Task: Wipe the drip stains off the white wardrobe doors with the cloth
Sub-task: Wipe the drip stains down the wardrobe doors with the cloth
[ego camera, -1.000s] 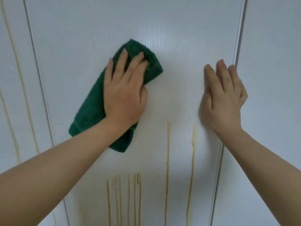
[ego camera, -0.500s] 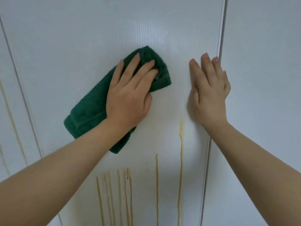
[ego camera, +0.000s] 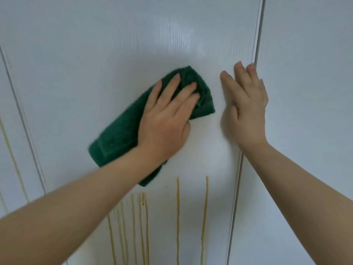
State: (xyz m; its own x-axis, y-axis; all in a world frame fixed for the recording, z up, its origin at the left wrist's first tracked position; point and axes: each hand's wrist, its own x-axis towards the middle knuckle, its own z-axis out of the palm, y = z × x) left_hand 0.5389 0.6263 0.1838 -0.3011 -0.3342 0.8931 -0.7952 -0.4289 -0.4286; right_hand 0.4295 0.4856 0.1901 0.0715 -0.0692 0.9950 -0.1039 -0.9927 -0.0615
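A folded dark green cloth point(ego camera: 118, 136) lies flat against the middle white wardrobe door point(ego camera: 95, 64). My left hand point(ego camera: 168, 119) presses on the cloth with straight, spread fingers. My right hand point(ego camera: 246, 111) rests flat on the same door beside its right edge, fingers straight and pointing up. Yellow-brown drip stains point(ego camera: 178, 217) run down the door below both hands, several thin ones at the lower middle and two longer ones to their right. The cloth's lower part is hidden under my left forearm.
A vertical gap point(ego camera: 257, 35) separates the middle door from the right door point(ego camera: 309, 73), which shows no stains. The left door point(ego camera: 11, 150) beyond another seam carries its own long yellow drips point(ego camera: 11, 155).
My left hand slid the cloth rightward towards my right hand. The tops of the two long drips to the right are gone; these stains now begin lower. The view shifted.
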